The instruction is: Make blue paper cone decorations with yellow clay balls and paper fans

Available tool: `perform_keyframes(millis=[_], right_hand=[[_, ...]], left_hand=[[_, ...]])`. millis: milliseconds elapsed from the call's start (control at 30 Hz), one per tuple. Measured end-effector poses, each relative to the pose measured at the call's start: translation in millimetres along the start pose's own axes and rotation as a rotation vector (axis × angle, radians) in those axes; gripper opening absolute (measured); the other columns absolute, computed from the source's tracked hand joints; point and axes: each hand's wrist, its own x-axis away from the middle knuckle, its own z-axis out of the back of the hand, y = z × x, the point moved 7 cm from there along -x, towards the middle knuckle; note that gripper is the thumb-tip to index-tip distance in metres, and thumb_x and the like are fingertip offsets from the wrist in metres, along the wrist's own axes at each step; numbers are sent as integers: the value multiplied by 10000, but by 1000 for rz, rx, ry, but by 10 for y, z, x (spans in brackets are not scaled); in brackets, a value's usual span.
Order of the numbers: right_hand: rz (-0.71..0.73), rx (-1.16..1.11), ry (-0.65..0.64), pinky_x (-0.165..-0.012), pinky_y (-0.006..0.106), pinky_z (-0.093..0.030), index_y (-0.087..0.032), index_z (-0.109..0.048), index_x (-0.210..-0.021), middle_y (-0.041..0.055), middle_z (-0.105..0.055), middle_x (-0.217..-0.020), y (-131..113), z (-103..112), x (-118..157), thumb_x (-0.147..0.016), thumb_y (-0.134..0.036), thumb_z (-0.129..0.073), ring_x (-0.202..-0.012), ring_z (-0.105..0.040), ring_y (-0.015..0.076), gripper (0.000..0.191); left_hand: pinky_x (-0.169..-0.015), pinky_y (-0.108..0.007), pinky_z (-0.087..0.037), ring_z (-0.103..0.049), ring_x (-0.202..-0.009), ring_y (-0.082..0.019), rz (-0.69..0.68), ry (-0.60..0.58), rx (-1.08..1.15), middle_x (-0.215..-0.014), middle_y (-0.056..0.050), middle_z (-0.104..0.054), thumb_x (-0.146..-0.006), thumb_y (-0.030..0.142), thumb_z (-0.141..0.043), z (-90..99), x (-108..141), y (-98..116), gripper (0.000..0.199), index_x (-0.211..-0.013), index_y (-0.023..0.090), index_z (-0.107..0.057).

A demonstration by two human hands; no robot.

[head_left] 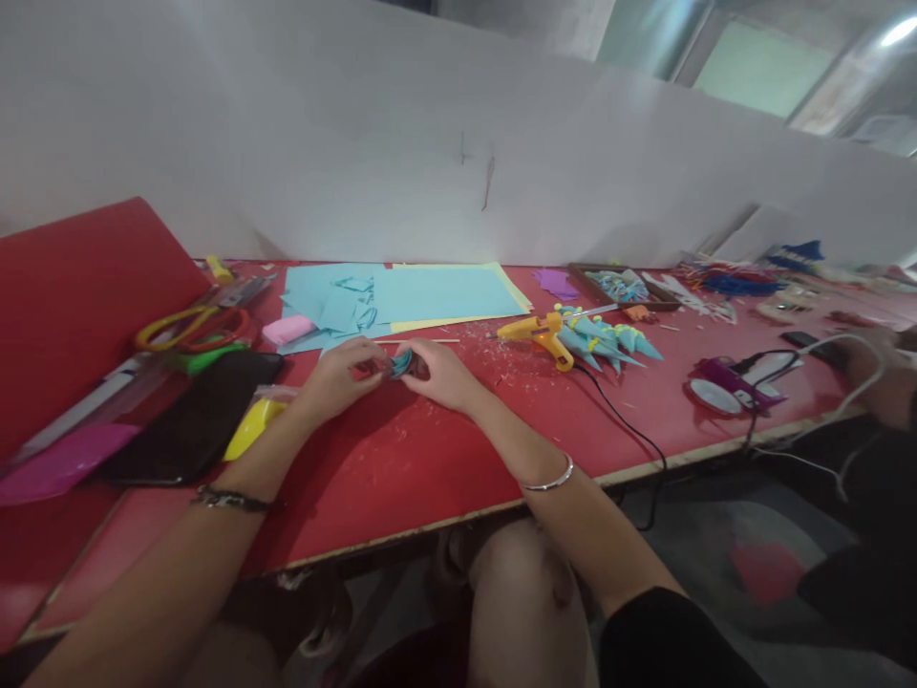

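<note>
A small folded blue paper piece (402, 363) is held between my two hands above the red table (401, 478). My left hand (349, 376) pinches its left side, and my right hand (438, 373) grips its right side with fingers closed. Just behind the hands lie a thin wooden stick (422, 341) and large light-blue sheets (451, 291), with folded blue scraps (348, 308) on them. A pink block (287, 330) sits left of my left hand. To the right, a yellow glue gun (537, 333) lies beside blue paper cones with yellow trim (608, 342).
Scissors (193, 328), a black phone-like slab (193, 420) and a yellow item (254, 427) lie at left. A brown tray (663, 298) stands behind the cones. At right are a purple device (735, 384), cables and another person's hand (885, 377). The glue gun's cord crosses the front edge.
</note>
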Motion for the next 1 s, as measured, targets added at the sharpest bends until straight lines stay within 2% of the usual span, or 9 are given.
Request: perform_keyframes(millis=[267,500,533,600,700,767,900,933,1000], right_hand=[[-12,-9,8,-629,239,-393,-180,-490,-937,-8,-507,-774,14,-15,0,-706,-157,-510,-653,-467,112,233],[-202,112,-15,-603,252,-377,-136,-339,-1261,-23,-476,-751,86,119,123,-717,-203,-571,-620,-451,112,595],[-245,144,-6,-596,250,-370,-136,-355,-1251,-21,-483,-750,97,183,164,-717,-213,-579,-618,-449,112,584],[-306,247,41,-589,249,-354,-148,-481,-1101,-11,-498,-742,88,367,262,-711,-242,-594,-628,-452,119,417],[-375,370,38,-589,244,-344,-178,-574,-789,-6,-542,-690,39,672,453,-738,-257,-562,-640,-488,126,95],[-516,472,24,-589,249,-351,-183,-581,-718,8,-583,-680,54,917,632,-757,-287,-553,-653,-530,138,115],[-955,952,24,-593,302,-364,-169,-621,-755,101,-648,-770,162,1488,1054,-758,-309,-559,-760,-613,243,153],[-1025,1003,33,-591,313,-371,-162,-627,-820,123,-658,-813,203,1588,1120,-763,-323,-553,-796,-621,272,186],[-1027,1037,88,-606,324,-389,-143,-592,-982,161,-653,-945,300,1712,1134,-773,-356,-538,-880,-616,302,304]], left_hand=[[-656,-260,-443,-561,-682,-152,19,-1,-50,-719,-19,-613,-683,274,-481,20,2,-38,158,-701,204,-622],[-645,-255,-439,-552,-640,-152,27,-21,-98,-712,-4,-633,-658,273,-497,23,15,-48,131,-691,218,-611],[-638,-253,-440,-551,-634,-148,18,-13,-99,-716,-5,-628,-663,267,-497,29,19,-34,124,-687,216,-607],[-620,-244,-438,-546,-616,-137,-5,38,-115,-716,-5,-615,-684,252,-493,70,30,8,116,-691,210,-601],[-608,-235,-434,-545,-613,-127,-50,215,-175,-744,-10,-610,-734,244,-503,204,70,99,112,-736,202,-606],[-616,-236,-434,-555,-636,-129,-72,321,-213,-779,-22,-617,-763,237,-506,285,107,150,115,-759,197,-613],[-599,-238,-416,-576,-685,-138,-131,372,-333,-825,-33,-637,-789,254,-507,325,140,223,142,-758,214,-640],[-582,-239,-405,-579,-691,-140,-141,362,-380,-822,-30,-643,-794,269,-507,316,139,231,152,-754,223,-647],[-547,-240,-380,-580,-691,-142,-140,331,-465,-804,-24,-651,-801,292,-501,292,131,221,174,-746,240,-657]])
